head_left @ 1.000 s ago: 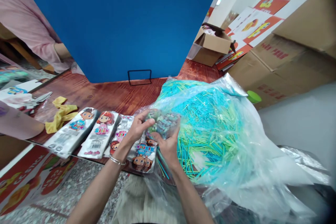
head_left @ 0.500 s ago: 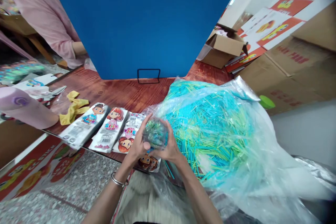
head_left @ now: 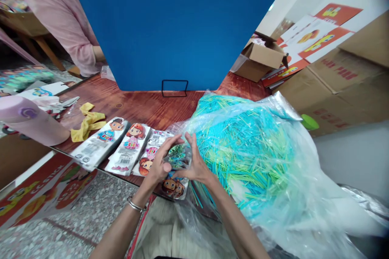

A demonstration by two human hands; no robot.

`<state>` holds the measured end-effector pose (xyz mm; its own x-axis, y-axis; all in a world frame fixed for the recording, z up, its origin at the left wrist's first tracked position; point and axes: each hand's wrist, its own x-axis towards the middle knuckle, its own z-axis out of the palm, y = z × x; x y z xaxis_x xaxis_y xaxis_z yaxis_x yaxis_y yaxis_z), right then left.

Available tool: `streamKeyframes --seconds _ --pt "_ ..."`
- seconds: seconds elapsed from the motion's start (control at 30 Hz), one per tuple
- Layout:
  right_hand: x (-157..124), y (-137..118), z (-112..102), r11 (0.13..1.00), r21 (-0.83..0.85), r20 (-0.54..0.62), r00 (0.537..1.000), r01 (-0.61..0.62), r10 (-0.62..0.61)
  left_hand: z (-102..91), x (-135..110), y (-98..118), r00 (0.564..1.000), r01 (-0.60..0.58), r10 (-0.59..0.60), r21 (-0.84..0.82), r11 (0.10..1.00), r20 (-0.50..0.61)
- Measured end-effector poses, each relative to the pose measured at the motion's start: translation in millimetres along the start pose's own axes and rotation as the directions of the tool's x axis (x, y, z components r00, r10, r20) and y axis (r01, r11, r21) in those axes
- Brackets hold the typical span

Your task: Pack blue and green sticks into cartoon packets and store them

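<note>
A clear round cup (head_left: 177, 162) packed with thin green and blue plastic sticks stands between my hands at the table's front edge. My left hand (head_left: 160, 161) curves round its left side, fingers bent toward the rim and thumb in front. Around the other side, my right hand (head_left: 197, 164) is cupped in a wide C, with thumb and fingers apart. Just below them lies a printed packet (head_left: 174, 187) with cartoon faces, partly covered. To the right, a big clear plastic bag (head_left: 306, 178) lies spread with a heap of loose blue and green sticks (head_left: 243, 141).
Left of my hands lie several white cartoon packets (head_left: 129, 147), a yellow cloth-like piece (head_left: 88, 123) and a pink bottle (head_left: 33, 121). A blue panel (head_left: 182, 28) rises behind a wire stand (head_left: 174, 88). Cartons (head_left: 334, 85) stand right; a person's pink sleeve (head_left: 60, 28) shows left.
My fingers have lifted and loosened around the cup, and the right hand's fingers are more upright and spread. The whole view has shifted slightly.
</note>
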<state>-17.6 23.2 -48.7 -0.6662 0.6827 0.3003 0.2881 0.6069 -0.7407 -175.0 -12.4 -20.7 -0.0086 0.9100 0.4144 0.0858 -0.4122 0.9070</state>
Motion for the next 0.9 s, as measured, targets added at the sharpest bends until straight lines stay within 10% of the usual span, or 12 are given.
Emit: streamKeyframes --seconds 0.3,0.47,0.9 --pt "5.1 -8.6 11.8 0.985 0.110 -0.265 0.952 -0.130 0.155 6.5 -4.5 -10.4 0.959 0.076 -0.095 -0.082 0.994 -0.267" --pt "-12.1 -18.8 8.4 0.922 0.304 -0.315 0.889 -0.238 0.333 22.3 -14.1 -3.0 0.956 0.141 -0.183 -0.184 0.973 -0.230" --pt "-41.6 13.6 18.2 0.994 0.090 -0.260 0.961 -0.068 0.089 35.7 -22.3 2.3 0.964 0.213 -0.239 -0.198 0.957 -0.118"
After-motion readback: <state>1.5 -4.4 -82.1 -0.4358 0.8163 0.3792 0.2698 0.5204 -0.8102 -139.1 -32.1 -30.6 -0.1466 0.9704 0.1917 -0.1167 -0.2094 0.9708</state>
